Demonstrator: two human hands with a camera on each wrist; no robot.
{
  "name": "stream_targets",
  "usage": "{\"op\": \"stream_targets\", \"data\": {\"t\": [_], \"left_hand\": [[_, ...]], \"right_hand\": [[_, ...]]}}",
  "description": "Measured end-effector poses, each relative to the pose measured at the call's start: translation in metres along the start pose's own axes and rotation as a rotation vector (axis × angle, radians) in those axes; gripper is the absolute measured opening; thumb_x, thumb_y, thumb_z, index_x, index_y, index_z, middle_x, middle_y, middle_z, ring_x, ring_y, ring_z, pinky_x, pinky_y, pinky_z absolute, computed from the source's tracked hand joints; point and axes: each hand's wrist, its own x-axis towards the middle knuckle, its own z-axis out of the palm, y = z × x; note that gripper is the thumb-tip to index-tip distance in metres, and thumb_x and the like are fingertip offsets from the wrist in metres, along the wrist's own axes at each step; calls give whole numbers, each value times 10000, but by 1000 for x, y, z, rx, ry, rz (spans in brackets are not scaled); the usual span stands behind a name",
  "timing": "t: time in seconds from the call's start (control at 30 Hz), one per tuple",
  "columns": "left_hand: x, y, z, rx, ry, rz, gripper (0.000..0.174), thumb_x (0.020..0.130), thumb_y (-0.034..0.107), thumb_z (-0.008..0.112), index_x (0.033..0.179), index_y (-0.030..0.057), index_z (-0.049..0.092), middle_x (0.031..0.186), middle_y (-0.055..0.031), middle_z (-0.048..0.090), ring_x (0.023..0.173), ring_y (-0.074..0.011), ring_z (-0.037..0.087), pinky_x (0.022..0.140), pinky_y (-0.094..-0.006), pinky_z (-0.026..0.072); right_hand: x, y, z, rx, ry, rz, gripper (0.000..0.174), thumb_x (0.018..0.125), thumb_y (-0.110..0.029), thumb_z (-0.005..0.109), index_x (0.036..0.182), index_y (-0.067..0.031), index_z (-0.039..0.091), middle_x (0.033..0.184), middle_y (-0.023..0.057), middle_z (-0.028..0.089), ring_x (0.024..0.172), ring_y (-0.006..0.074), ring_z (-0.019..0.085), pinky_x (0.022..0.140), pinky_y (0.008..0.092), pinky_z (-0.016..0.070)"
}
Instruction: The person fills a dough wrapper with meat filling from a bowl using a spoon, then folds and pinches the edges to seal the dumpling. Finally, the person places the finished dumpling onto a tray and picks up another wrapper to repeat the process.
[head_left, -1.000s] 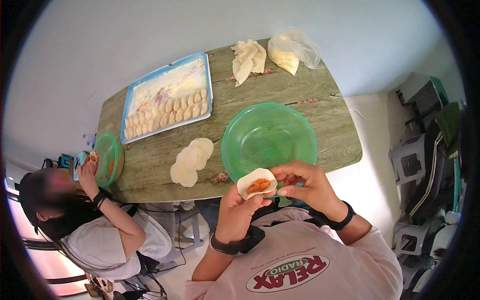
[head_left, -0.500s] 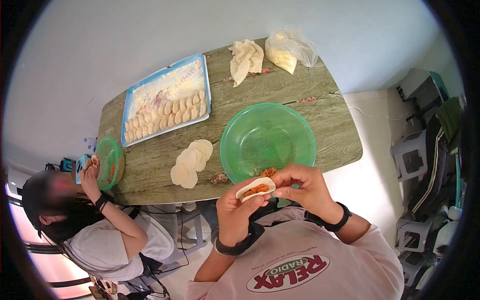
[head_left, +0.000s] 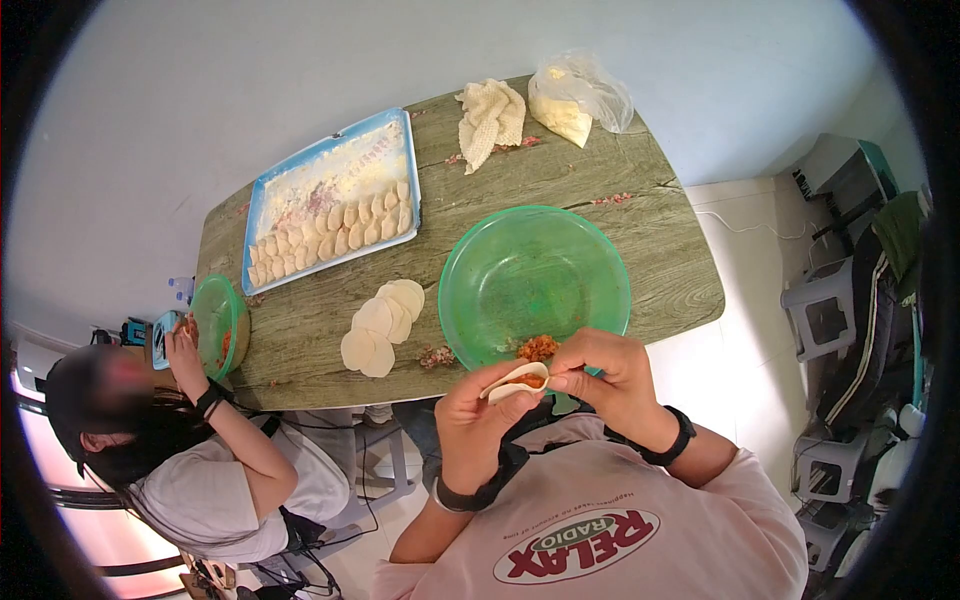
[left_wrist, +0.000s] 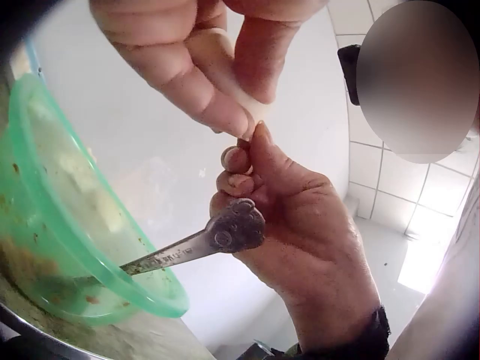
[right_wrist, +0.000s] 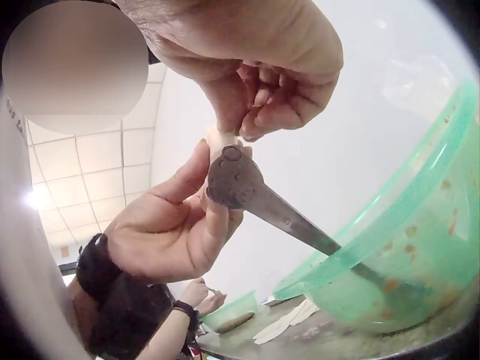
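A dumpling wrapper, folded up around reddish-orange filling, sits in my left hand, between its thumb and fingers. With thumb and forefinger, my right hand pinches the wrapper's right end. Filling still shows through the gap along the top in the head view. Both hands are in front of the near rim of a large green bowl. A lump of filling lies inside it by that rim. The metal handle of a utensil leans out over the bowl's edge; its lower end is in the bowl.
Round wrappers overlap on the table left of the bowl. Farther back, a blue-edged tray bears rows of dumplings. A cloth and plastic bag lie at the back. Another person works at a smaller green bowl.
The wrapper, earlier spread wide with its filling exposed, has been folded up to a narrow gap. My right fingers have closed in on its end. The filling lump in the bowl has come into view.
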Motion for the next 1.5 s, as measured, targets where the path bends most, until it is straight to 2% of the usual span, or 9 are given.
{"op": "stream_targets", "data": {"t": [0.23, 0.37, 0.43, 0.73, 0.93, 1.2, 1.27, 1.4, 1.5], "left_hand": [[0, 1, -1, -18, -6, -15, 315, 809, 59, 671, 1086, -61, 582, 978, -156, 648, 833, -205, 653, 761, -306, 550], [0, 3, 1, -41, 29, -32, 303, 809, 54, 669, 1078, -60, 587, 974, -151, 649, 830, -201, 653, 761, -303, 550], [1, 4, 1, -26, 10, -34, 303, 808, 56, 672, 1075, -60, 588, 972, -150, 649, 832, -200, 652, 763, -300, 547], [0, 4, 2, 44, -27, -28, 304, 808, 63, 678, 1068, -66, 589, 967, -144, 648, 842, -197, 647, 773, -294, 536], [-1, 3, -1, 65, -18, -17, 309, 812, 68, 677, 1077, -64, 588, 975, -141, 648, 842, -190, 645, 777, -287, 529], [-1, 3, 1, 77, -56, -6, 309, 811, 62, 676, 1081, -59, 588, 974, -129, 648, 851, -169, 636, 779, -275, 515], [-1, 5, -1, 70, -96, -21, 277, 833, 23, 648, 1096, -42, 591, 1011, -94, 635, 903, -128, 611, 798, -232, 488], [-1, 0, -4, 98, -89, -21, 281, 834, 23, 647, 1101, -41, 588, 1011, -93, 636, 903, -128, 611, 792, -231, 487], [0, 1, -2, 101, -47, -14, 304, 811, 54, 674, 1082, -55, 589, 965, -116, 649, 857, -156, 629, 776, -263, 507]], "right_hand": [[1, 4, 2, -39, 24, -94, 122, 774, -72, 695, 870, -21, 639, 772, 78, 610, 684, 156, 581, 584, 246, 451], [2, 0, 3, -5, 58, -3, 142, 769, -78, 697, 888, -27, 641, 809, 78, 615, 684, 160, 578, 585, 249, 451], [4, -6, 1, -26, 16, 13, 129, 774, -62, 687, 886, -29, 632, 830, 77, 607, 696, 169, 579, 594, 257, 452], [3, -5, 2, -125, 7, -87, 91, 783, -35, 670, 822, -26, 588, 773, 62, 559, 668, 159, 554, 575, 254, 431], [4, -6, 0, -61, 11, -6, 88, 784, -30, 665, 828, -24, 589, 798, 62, 567, 688, 165, 556, 589, 267, 441], [6, -6, 1, -109, -53, -56, 116, 778, -34, 665, 851, -29, 574, 793, 73, 536, 704, 191, 547, 595, 292, 431], [6, -6, 1, -137, -69, -54, 119, 777, -31, 662, 853, -30, 570, 783, 75, 525, 700, 197, 542, 594, 299, 426], [6, -6, 1, -147, -82, -55, 107, 785, -23, 649, 853, -32, 566, 776, 75, 515, 692, 206, 536, 594, 305, 423], [6, -8, 2, -94, -51, -38, 100, 793, -28, 643, 857, -33, 566, 782, 75, 520, 695, 207, 537, 597, 309, 419]]}}
